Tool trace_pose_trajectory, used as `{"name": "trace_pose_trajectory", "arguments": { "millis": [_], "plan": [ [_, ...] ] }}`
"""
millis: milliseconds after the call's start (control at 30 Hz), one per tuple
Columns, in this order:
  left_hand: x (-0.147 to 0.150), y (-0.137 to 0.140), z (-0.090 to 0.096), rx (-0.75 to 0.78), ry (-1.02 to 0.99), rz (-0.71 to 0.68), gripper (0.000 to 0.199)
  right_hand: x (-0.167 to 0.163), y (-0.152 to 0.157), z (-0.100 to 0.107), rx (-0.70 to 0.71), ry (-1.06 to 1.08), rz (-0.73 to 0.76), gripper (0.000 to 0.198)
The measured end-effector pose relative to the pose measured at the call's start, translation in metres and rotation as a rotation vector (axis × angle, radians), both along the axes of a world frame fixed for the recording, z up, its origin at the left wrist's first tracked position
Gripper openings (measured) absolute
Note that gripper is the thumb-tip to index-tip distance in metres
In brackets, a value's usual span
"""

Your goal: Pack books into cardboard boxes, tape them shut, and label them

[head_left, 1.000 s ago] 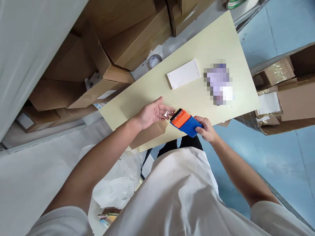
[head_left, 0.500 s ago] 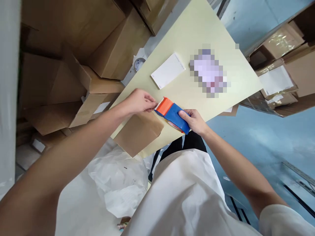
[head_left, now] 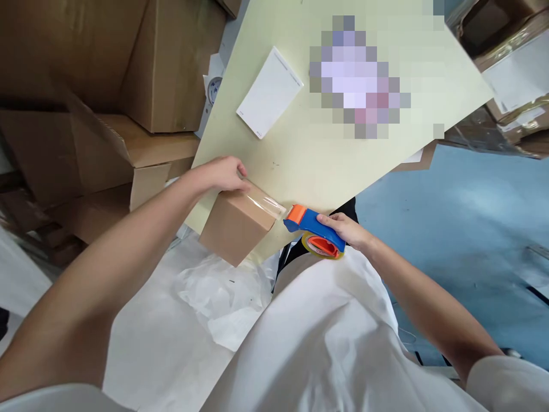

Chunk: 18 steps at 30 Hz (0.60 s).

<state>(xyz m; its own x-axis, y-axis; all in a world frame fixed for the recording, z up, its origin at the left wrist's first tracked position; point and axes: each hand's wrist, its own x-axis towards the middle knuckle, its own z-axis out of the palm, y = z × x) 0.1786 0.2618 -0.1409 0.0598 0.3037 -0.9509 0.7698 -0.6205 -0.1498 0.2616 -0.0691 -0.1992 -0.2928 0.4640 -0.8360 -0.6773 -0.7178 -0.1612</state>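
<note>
A small brown cardboard box (head_left: 235,229) sits at the near left edge of the table. Clear tape (head_left: 263,201) runs along its top edge and reaches to the tape dispenser (head_left: 323,226), which is blue and orange with a roll in it. My right hand (head_left: 347,229) grips the dispenser by its body, just right of the box. My left hand (head_left: 229,174) rests on the far top edge of the box, fingers bent over it at the tape; the fingertips are partly hidden.
A white card or pad (head_left: 270,92) lies on the pale yellow table (head_left: 300,166), with a blurred-out item (head_left: 355,77) beside it. Large open cartons (head_left: 103,149) stand at left. A tape roll (head_left: 214,90) is past the table's left edge. Crumpled white plastic (head_left: 227,292) lies below.
The dispenser has moved right and down, away from my left hand, drawing tape out over the box. My left hand has shifted from the dispenser's toothed end onto the box.
</note>
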Motion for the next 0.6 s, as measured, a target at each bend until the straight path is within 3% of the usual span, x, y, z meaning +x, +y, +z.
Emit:
{"name": "trace_pose_trajectory", "arguments": {
  "millis": [133,267,433,600],
  "plan": [
    [-0.002,-0.018,-0.003,0.04,0.033,-0.262,0.074,-0.019,-0.009,-0.006,-0.043,0.042,0.034,0.048],
    [-0.005,-0.041,0.004,0.091,-0.03,-0.46,0.072,-0.032,-0.007,-0.006,-0.035,0.046,-0.002,0.047],
    [-0.025,-0.05,0.006,0.114,-0.16,-0.498,0.083,-0.041,-0.001,-0.006,-0.024,0.002,-0.03,0.045],
    [-0.043,-0.038,0.018,0.176,-0.237,-0.515,0.089,-0.047,0.007,-0.005,0.014,-0.015,-0.057,0.042]
  ]
}}
